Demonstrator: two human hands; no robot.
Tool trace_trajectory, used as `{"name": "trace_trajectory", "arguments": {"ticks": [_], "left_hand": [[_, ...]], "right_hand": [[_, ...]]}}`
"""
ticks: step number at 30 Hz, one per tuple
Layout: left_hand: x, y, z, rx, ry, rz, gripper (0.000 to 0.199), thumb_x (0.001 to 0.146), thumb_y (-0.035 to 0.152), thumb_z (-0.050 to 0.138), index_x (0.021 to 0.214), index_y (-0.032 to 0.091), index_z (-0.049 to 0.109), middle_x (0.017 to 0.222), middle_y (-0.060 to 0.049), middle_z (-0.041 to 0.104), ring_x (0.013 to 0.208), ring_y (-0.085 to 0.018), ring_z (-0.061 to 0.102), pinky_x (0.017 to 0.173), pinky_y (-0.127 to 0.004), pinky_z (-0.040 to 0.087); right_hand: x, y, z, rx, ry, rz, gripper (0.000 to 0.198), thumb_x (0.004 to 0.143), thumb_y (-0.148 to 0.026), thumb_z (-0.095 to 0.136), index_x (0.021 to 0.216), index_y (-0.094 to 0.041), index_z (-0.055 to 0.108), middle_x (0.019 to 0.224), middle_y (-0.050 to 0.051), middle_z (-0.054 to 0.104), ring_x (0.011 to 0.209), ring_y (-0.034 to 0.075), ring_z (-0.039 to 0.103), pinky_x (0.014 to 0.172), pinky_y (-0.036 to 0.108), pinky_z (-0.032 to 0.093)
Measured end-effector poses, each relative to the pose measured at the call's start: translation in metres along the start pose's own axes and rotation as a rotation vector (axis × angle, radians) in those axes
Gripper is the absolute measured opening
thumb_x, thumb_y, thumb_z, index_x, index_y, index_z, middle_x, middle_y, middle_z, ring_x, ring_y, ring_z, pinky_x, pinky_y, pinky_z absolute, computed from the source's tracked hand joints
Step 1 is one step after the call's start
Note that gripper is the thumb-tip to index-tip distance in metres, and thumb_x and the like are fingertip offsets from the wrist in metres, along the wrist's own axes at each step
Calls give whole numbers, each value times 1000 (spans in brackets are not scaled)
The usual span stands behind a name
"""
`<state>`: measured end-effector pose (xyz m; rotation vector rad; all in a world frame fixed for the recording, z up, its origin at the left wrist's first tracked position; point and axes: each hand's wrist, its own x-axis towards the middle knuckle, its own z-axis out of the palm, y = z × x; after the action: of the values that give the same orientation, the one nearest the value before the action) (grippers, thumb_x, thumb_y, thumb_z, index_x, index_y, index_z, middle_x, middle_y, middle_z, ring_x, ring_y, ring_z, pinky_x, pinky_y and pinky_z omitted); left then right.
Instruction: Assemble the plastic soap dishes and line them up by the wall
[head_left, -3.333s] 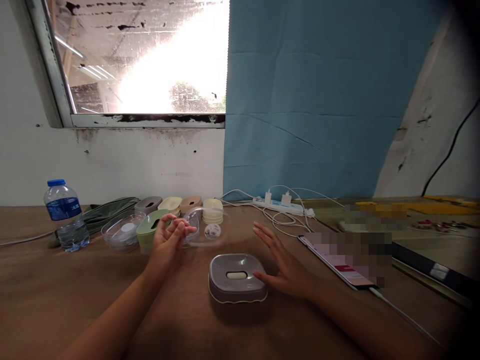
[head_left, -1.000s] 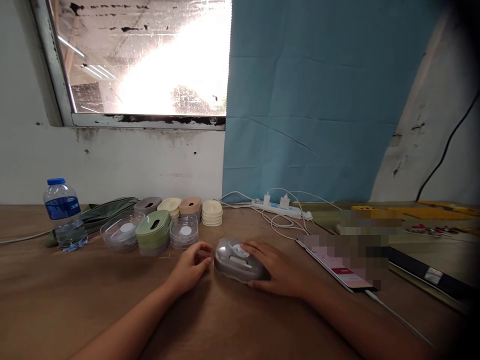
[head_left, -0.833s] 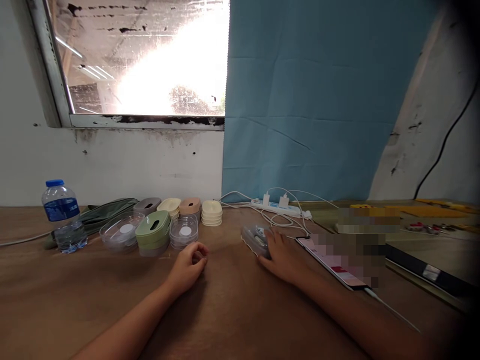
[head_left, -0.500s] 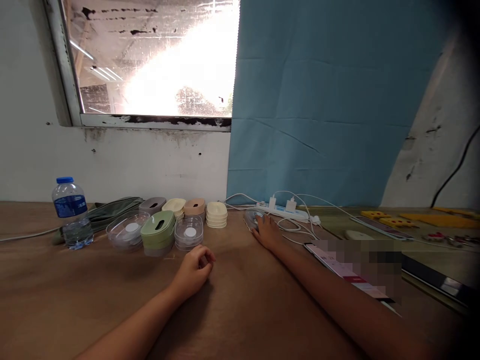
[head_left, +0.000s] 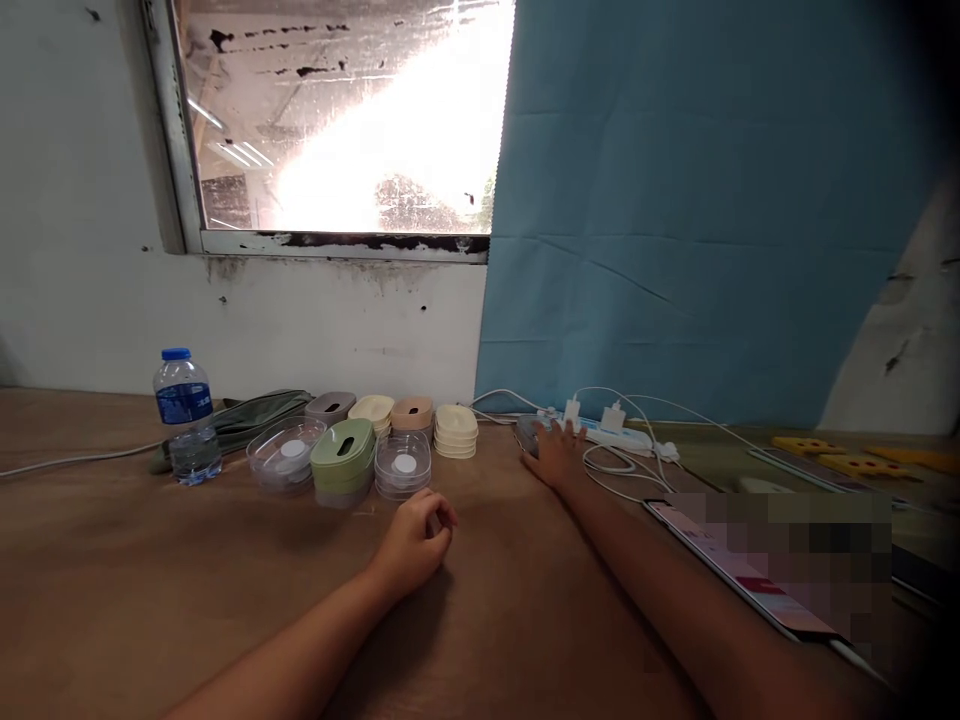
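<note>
My left hand [head_left: 420, 530] rests on the brown table with its fingers loosely curled and nothing in them. Just beyond it stand clear plastic containers [head_left: 403, 468] with a round white label. Farther right, my right hand [head_left: 556, 455] reaches forward, palm down, its fingers spread. Beside its fingertips lies a grey rounded object [head_left: 527, 431], partly hidden by the hand; whether they touch I cannot tell. Green lidded boxes [head_left: 343, 455] stand left of the clear ones, and a stack of cream lids [head_left: 455, 432] sits between the two hands, farther back.
A water bottle [head_left: 185, 415] stands at the left, by a dark green cloth item [head_left: 259, 415]. Behind my right hand are a power strip [head_left: 626, 437] with chargers and loose white cables [head_left: 611, 460]. A tablet-like screen [head_left: 739, 565] lies right of my right forearm.
The view has swung left, so everything sits farther right in the picture. My right hand's fingers have spread and lie more to the right of the grey object. My left hand stays curled.
</note>
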<state>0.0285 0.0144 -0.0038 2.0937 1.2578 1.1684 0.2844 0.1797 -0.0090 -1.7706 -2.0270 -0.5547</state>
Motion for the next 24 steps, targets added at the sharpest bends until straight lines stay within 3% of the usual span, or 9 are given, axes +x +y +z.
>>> {"name": "trace_trajectory", "arguments": {"ticks": [2,5,9,12,18,24], "left_hand": [[0,0,0,2,4,1,19,62,3,43,69,15,55,74,-1,52,62,-11,47,58,-21,36],[0,2,-1,27,7,4,19,62,3,42,70,15,55,74,-1,52,60,-11,46,56,-22,36],[-1,7,-8,142,54,72,19,66,5,43,75,18,55,78,-2,53,67,-13,49,61,-24,37],[0,10,-18,316,99,197,19,73,9,42,81,19,55,85,-4,54,79,-17,50,71,-28,37],[5,2,-44,614,247,264,17,77,14,43,84,19,58,88,-5,56,83,-20,49,78,-34,33],[10,-9,-66,843,479,111,17,76,18,46,89,19,57,93,-8,57,91,-25,48,84,-39,31]], "right_hand": [[4,-19,-9,32,10,-149,48,79,-26,50,125,-17,41,130,12,40,121,32,31,100,49,15],[16,-55,-16,100,20,-330,35,87,-25,40,122,-24,45,122,4,49,113,19,41,98,34,27],[34,-95,-13,159,35,-349,25,89,-29,44,109,-17,53,110,7,55,102,20,50,90,39,38],[40,-108,-8,191,30,-340,26,88,-30,49,108,-14,52,109,7,54,94,19,55,81,40,46],[37,-107,-17,270,52,-367,22,88,-28,47,104,-14,54,104,6,56,91,18,56,79,38,46],[14,-71,-65,420,189,-368,30,94,-28,24,98,-16,51,100,11,53,94,20,53,82,33,42]]}}
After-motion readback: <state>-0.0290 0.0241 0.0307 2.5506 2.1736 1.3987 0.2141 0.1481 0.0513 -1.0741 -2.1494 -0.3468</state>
